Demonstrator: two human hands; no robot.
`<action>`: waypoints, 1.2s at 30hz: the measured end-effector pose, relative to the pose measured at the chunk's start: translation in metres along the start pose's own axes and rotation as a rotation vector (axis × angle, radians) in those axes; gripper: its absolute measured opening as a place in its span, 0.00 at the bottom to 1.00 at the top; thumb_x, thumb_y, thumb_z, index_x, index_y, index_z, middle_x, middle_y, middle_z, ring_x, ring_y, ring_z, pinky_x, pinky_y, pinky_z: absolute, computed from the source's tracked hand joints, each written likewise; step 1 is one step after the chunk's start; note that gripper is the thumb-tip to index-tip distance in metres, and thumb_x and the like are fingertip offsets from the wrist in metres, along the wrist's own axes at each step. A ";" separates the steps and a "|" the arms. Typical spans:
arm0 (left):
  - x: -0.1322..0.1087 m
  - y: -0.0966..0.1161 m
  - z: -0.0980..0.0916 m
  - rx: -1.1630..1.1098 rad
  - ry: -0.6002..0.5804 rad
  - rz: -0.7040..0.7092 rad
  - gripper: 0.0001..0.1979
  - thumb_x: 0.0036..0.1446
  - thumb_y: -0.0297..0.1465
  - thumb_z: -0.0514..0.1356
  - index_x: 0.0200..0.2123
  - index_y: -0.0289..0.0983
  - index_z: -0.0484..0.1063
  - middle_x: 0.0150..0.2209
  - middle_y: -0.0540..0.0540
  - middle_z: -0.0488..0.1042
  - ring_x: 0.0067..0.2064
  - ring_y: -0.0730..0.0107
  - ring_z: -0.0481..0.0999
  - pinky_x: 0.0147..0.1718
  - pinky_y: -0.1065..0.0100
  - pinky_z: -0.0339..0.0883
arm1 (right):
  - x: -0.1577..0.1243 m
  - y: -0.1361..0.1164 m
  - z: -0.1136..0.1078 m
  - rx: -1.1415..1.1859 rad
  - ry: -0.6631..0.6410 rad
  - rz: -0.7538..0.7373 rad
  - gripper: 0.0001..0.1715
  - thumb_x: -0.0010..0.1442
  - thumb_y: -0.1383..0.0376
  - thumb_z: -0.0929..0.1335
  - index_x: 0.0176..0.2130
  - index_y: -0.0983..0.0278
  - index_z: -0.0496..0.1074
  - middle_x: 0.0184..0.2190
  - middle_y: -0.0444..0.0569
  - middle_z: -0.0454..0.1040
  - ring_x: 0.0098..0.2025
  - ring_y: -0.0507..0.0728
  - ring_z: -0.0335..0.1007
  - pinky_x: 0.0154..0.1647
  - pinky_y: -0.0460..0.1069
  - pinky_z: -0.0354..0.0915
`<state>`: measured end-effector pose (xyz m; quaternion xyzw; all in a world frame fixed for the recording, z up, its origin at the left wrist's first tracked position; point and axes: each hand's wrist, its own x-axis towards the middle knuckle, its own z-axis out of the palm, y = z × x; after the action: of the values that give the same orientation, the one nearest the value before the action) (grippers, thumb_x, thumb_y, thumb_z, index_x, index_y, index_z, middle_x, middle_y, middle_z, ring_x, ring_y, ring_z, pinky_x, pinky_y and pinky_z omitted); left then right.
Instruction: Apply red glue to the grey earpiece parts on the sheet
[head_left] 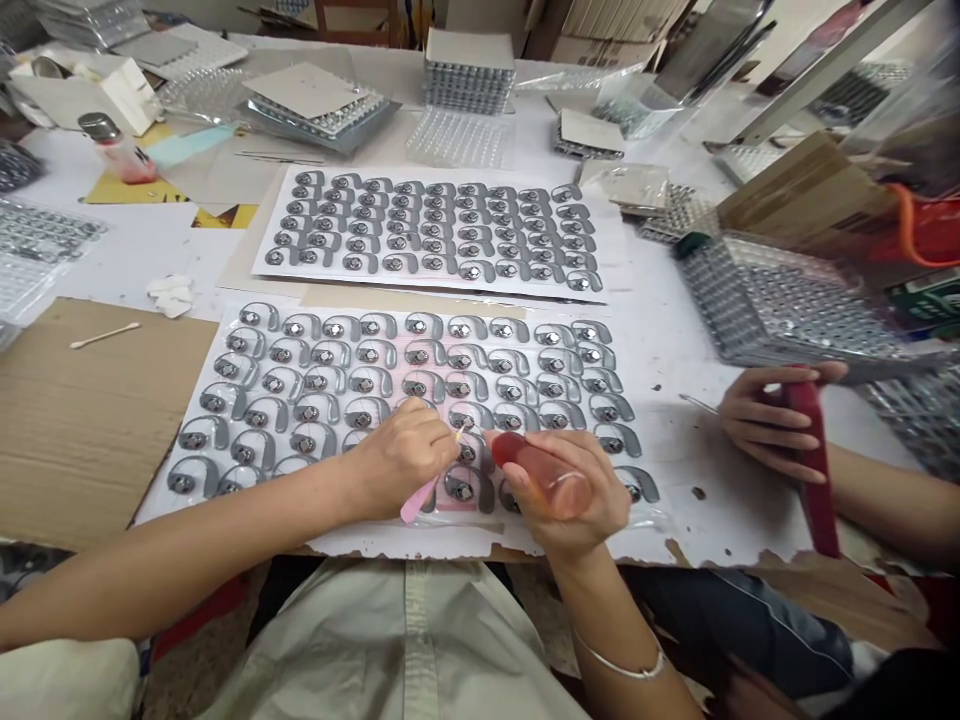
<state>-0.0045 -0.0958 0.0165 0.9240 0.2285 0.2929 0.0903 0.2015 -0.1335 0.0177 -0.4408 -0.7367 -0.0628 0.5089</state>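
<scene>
My left hand [412,445] is closed around a slim pink tool [418,500] with a flat end; its pale tip shows by my fingertips. A translucent reddish bottle [544,475] lies tilted in my right hand [592,490], its narrow end pointing toward the left hand. Both hands are over the near white sheet [169,510], which carries rows of grey hook-shaped pieces [362,415], each with a shiny round part. Just below the tool's tip sits one such piece [465,490]. My hands hide some pieces.
Behind lies a second sheet of grey pieces [435,230]. Cardboard [82,430] with a cotton swab [105,336] is at left. At right, another person's hand [772,420] holds a dark red flat object [814,460]. Stacked clear trays [795,300] and a bottle [116,150] stand around.
</scene>
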 end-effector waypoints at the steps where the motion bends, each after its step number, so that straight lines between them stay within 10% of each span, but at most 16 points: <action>1: 0.000 0.000 0.000 0.002 0.001 0.001 0.07 0.55 0.22 0.53 0.26 0.35 0.64 0.26 0.45 0.71 0.29 0.68 0.66 0.33 0.64 0.59 | 0.000 0.000 0.000 -0.002 -0.002 -0.001 0.18 0.53 0.63 0.72 0.43 0.64 0.68 0.30 0.49 0.73 0.31 0.55 0.70 0.29 0.52 0.71; 36: 0.021 -0.016 -0.030 -0.391 -0.122 -0.225 0.06 0.55 0.23 0.56 0.29 0.35 0.72 0.27 0.47 0.76 0.29 0.71 0.74 0.37 0.66 0.66 | 0.000 0.000 0.001 0.072 0.003 0.000 0.16 0.53 0.66 0.72 0.43 0.65 0.68 0.30 0.49 0.73 0.31 0.55 0.70 0.29 0.52 0.70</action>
<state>-0.0126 -0.0703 0.0460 0.8737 0.2630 0.2633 0.3133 0.2007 -0.1330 0.0170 -0.4219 -0.7379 -0.0368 0.5254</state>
